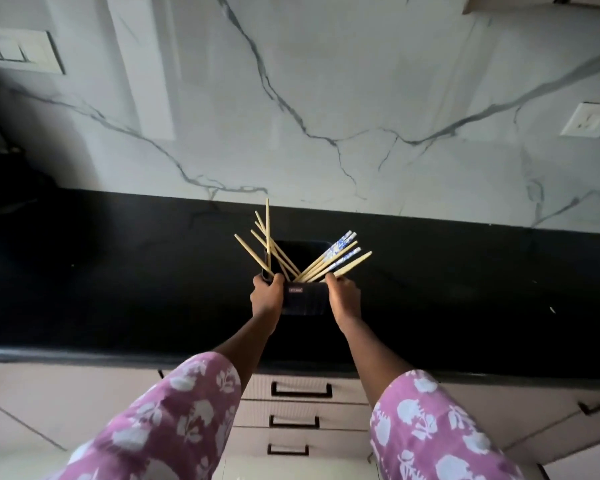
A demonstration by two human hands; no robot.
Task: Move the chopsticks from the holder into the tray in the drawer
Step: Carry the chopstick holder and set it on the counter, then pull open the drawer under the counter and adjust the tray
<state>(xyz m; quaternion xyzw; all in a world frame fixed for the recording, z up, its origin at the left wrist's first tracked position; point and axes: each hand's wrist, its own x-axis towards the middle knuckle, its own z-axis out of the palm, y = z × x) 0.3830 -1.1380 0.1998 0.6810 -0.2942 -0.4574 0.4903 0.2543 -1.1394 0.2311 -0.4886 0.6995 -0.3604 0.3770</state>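
Chopsticks stand fanned out in a dark, ribbed holder that sits midway along the black table, roughly halfway between its front edge and its back edge. One bunch of plain wooden sticks leans toward the left end of the table. The other bunch leans toward the right end and includes a few sticks with blue-and-white patterned tops. Your left hand wraps the holder's left side, its grip clamped on the holder with the fingers curled round the wall near the rim. Your right hand does the same on the right side, its grip also clamped on the holder, and the thumb lies just beside the base of the right-leaning bunch. You cannot tell whether that thumb touches the sticks, nor whether the holder rests on the table or is raised just off it. Both arms reach out from pink sleeves printed with white flowers. Below the table's front edge, three pale drawer fronts with black handles are stacked one under another, all shut. A white marble wall with grey veins rises behind the back edge, carrying a switch panel at the left and a socket at the right.
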